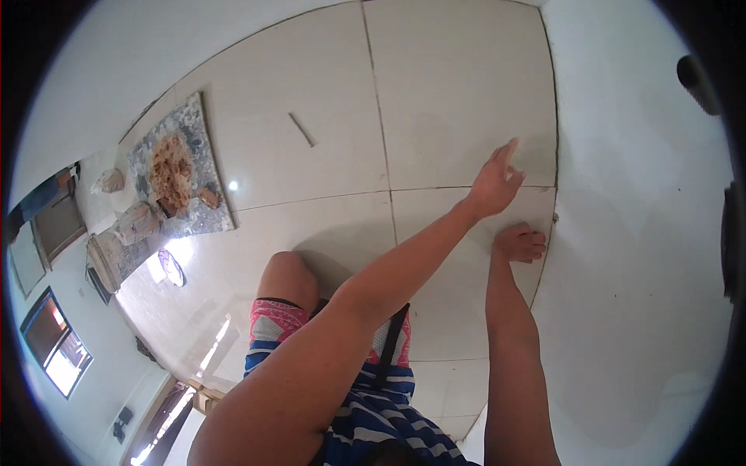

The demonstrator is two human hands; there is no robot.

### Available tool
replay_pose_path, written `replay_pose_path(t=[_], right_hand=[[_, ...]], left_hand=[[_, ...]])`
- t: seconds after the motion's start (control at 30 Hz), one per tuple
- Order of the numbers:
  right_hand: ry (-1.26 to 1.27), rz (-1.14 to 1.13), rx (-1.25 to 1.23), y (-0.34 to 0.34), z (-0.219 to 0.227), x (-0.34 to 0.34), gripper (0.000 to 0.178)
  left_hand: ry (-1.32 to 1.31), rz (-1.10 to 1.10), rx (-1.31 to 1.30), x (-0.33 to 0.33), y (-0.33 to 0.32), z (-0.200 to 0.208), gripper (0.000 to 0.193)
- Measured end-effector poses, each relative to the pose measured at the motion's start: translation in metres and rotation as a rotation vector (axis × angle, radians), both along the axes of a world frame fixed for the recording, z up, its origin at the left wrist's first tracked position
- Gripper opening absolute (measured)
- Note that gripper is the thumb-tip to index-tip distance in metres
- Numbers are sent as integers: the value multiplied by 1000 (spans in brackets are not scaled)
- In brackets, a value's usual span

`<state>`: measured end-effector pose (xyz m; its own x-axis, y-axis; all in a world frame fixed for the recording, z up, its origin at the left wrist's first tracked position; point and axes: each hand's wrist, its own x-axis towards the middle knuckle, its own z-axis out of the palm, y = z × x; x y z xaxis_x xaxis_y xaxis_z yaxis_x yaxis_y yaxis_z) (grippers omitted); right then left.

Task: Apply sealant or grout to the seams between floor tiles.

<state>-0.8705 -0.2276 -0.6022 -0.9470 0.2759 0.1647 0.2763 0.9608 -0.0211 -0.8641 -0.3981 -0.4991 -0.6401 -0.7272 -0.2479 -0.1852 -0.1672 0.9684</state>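
My left hand (499, 182) reaches over the pale floor tiles (458, 93), close to the grout line that runs across to the wall. Its fingers are stretched out and apart, with nothing seen in them. Nearer to me, my right hand (519, 243) is down by the floor, right beside the gap (556, 147) between the tiles and the white wall (629, 256). The right fingers are curled in; whatever they may hold is hidden. A small dark bit (555, 219) sits at the wall's foot just beyond the right hand.
A thin grey strip (301, 130) lies on the tiles. At the left, a stained board (216, 167) bears a heap of brown crumbly material (171, 172), with sacks (138, 223) beside it. A slipper (171, 268) lies nearby. My bent knee (287, 278) rests below the left arm.
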Motion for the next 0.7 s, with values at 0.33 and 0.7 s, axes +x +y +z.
replay_pose_path(t=[0.33,0.7], right_hand=[[-76,89,-223,24,14,-3,26],[-429,1019,-809,-159,123,167,50]], left_hand=[[-172,-375,232,141,-27,41,50],[615,-123,1281,215,-90,72,78]])
